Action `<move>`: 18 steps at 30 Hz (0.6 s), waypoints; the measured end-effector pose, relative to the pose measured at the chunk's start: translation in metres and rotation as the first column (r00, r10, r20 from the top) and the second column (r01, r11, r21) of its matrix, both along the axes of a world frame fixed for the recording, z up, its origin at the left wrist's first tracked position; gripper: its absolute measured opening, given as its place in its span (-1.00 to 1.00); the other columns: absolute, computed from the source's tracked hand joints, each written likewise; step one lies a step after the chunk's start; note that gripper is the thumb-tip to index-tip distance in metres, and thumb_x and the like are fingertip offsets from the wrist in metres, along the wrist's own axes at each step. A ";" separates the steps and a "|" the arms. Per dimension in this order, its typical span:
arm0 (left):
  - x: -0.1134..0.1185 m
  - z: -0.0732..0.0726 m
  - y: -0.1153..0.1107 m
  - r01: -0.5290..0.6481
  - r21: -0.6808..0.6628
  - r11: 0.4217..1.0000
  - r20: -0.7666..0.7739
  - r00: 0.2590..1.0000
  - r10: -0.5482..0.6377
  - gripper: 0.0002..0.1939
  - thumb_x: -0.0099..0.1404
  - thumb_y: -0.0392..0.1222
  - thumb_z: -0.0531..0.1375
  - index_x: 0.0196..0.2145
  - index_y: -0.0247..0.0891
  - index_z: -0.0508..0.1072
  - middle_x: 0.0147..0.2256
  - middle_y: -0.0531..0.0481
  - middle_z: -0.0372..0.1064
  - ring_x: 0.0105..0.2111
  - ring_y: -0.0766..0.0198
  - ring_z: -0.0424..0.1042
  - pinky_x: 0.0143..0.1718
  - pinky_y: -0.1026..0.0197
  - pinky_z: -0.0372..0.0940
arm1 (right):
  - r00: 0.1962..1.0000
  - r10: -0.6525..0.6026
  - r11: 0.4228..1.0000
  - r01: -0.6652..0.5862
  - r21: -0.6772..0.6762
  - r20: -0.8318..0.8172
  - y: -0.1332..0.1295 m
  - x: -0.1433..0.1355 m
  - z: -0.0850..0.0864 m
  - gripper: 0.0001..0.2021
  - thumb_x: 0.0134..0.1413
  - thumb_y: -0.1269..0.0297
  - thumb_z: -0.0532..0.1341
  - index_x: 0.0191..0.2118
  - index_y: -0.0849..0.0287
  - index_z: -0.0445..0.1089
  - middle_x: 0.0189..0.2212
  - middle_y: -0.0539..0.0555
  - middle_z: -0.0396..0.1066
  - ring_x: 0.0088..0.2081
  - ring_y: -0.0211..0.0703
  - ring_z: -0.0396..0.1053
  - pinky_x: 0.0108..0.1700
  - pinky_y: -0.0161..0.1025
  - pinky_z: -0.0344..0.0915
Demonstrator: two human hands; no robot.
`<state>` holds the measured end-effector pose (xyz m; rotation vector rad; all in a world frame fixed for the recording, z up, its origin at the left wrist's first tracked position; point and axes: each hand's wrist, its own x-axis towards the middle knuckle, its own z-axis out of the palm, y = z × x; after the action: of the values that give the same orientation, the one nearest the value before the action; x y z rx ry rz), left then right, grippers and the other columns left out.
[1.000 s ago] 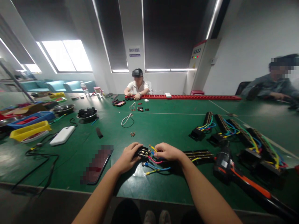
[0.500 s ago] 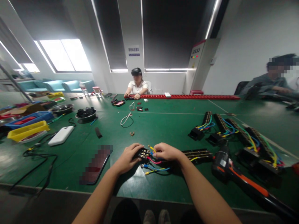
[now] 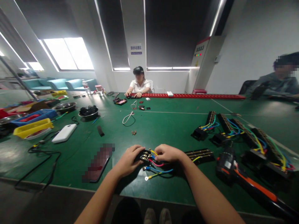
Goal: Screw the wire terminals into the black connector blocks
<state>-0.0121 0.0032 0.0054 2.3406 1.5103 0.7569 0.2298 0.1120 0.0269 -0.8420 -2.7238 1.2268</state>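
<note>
My left hand is wrapped round the left end of a black terminal block with brass contacts. My right hand pinches a yellow wire whose end lies at the block's upper edge. A red wire runs from the block under my right hand. Below it, a blue wire and a yellow-green wire with a ring lug lie loose on the green table. A long black strip with brass rails extends to the right of my right hand.
A power screwdriver lies at the right, near several wired terminal strips. At the left are a phone, white power bank, yellow tray and bowl. Small brass screws lie ahead. A person sits opposite.
The yellow wire's end has come down against the block's upper edge, with my right hand still at it. The whole view has shifted slightly.
</note>
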 end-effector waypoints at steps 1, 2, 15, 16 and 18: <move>0.000 0.000 -0.001 0.001 0.002 1.000 0.004 1.000 -0.001 -0.46 0.27 -0.22 0.22 0.20 -0.18 0.28 0.13 -0.18 0.27 0.10 0.02 0.30 0.15 -0.05 0.23 | 1.000 0.002 1.000 -0.002 -0.004 0.000 0.000 0.000 0.001 -0.88 -0.03 0.31 0.27 -0.48 0.22 0.35 -0.58 -0.12 0.24 -0.51 -0.32 0.17 -0.50 -0.37 0.00; 0.001 0.000 -0.001 0.002 0.006 1.000 0.008 1.000 -0.002 -0.46 0.27 -0.21 0.22 0.20 -0.18 0.28 0.13 -0.18 0.27 0.10 0.02 0.30 0.16 -0.04 0.23 | 1.000 0.002 1.000 -0.002 -0.008 -0.001 -0.001 0.000 0.001 -0.88 -0.04 0.31 0.27 -0.48 0.22 0.35 -0.58 -0.12 0.24 -0.51 -0.32 0.17 -0.50 -0.37 0.00; 0.000 -0.002 -0.003 0.001 0.011 1.000 0.052 0.999 -0.001 -0.45 0.28 -0.20 0.21 0.22 -0.14 0.28 0.12 -0.17 0.28 0.12 0.02 0.29 0.17 -0.03 0.23 | 0.995 -0.081 0.996 0.083 0.045 -0.058 -0.009 0.004 0.003 -0.83 0.10 0.23 0.22 -0.41 0.23 0.38 -0.52 -0.07 0.28 -0.46 -0.29 0.21 -0.44 -0.36 0.05; 0.000 -0.001 -0.003 0.002 0.012 1.000 0.055 0.998 -0.003 -0.45 0.28 -0.20 0.22 0.22 -0.14 0.28 0.12 -0.17 0.29 0.12 0.03 0.29 0.17 -0.03 0.23 | 0.995 -0.086 0.995 0.089 0.054 -0.060 -0.010 0.003 0.003 -0.81 0.13 0.22 0.20 -0.42 0.22 0.38 -0.52 -0.07 0.28 -0.46 -0.29 0.21 -0.44 -0.36 0.05; 0.001 -0.001 -0.003 0.004 0.015 1.000 0.058 0.998 -0.005 -0.45 0.28 -0.20 0.22 0.21 -0.14 0.28 0.11 -0.17 0.29 0.11 0.03 0.30 0.16 -0.02 0.24 | 0.993 -0.100 0.992 0.104 0.073 -0.059 -0.011 0.002 0.002 -0.80 0.16 0.24 0.17 -0.44 0.22 0.37 -0.52 -0.06 0.27 -0.46 -0.29 0.21 -0.44 -0.35 0.04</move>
<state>-0.0114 0.0006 0.0046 2.3107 1.4796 0.8303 0.2320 0.1015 0.0292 -0.9121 -2.6296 1.1032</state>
